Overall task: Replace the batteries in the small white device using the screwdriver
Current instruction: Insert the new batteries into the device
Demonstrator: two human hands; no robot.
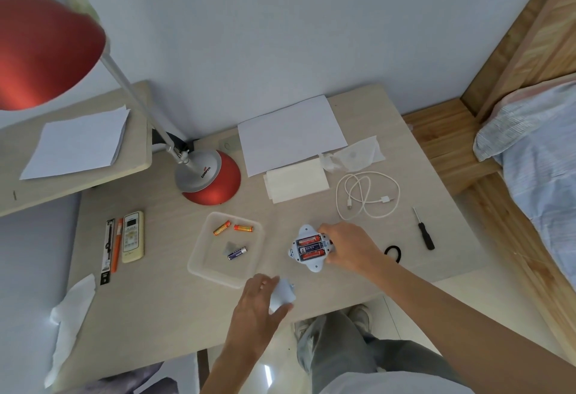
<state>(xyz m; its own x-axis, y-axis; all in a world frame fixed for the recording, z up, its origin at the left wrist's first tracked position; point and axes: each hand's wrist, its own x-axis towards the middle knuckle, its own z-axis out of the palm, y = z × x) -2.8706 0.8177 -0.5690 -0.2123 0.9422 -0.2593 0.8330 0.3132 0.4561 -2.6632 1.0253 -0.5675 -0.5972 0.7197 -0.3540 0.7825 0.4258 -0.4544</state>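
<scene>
Noting small white device [306, 232] on desk [156, 300], front centre, compartment open, three batteries [310, 241] seated, long axes left-right. Gripped at right edge by right hand [349, 248], fingers curled round. Cover [282, 295] pinched in left hand [255, 303], just below-left of device; nearer hand for refitting, probably. Counted: three loose batteries [243, 228] in tray [199, 248], one screwdriver [423, 231] well right.

Tray [199, 256] left of device [310, 248] — screwdriver [424, 233] far right.

The person wears faded grey jeans [336, 347] and pale sneakers [361, 315]. A white shirt [389, 386] leaves both forearms [452, 309] bare.
</scene>
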